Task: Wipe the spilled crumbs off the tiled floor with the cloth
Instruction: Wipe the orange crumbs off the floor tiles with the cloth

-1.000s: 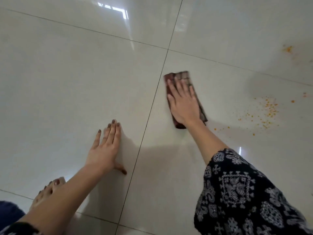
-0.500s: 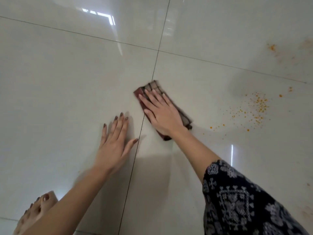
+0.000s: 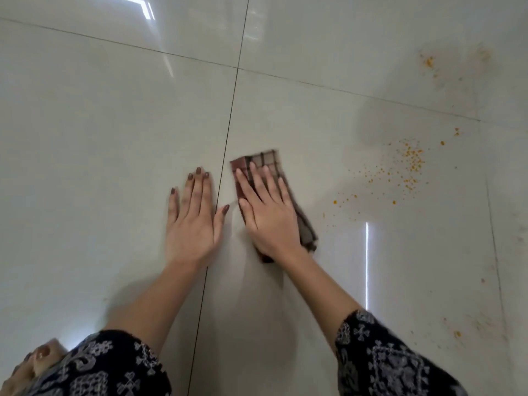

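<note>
A folded brown checked cloth (image 3: 264,161) lies on the glossy pale tiled floor (image 3: 100,124), just right of a grout line. My right hand (image 3: 268,212) presses flat on the cloth with fingers spread, covering most of it. My left hand (image 3: 194,221) rests flat on the bare tile left of the grout line, fingers apart, holding nothing. Orange crumbs (image 3: 408,167) are scattered on the tile to the right of the cloth, apart from it. A smaller orange patch (image 3: 428,62) lies farther back on the right.
My bare foot (image 3: 37,360) shows at the lower left corner beside my patterned sleeve. A few stray crumbs (image 3: 457,333) and faint smears mark the floor at the lower right. Grout lines cross near the top centre.
My right hand has slid the cloth nearer to me and back to the right of the grout line. The left hand has stayed flat on the tile. The view has shifted.
</note>
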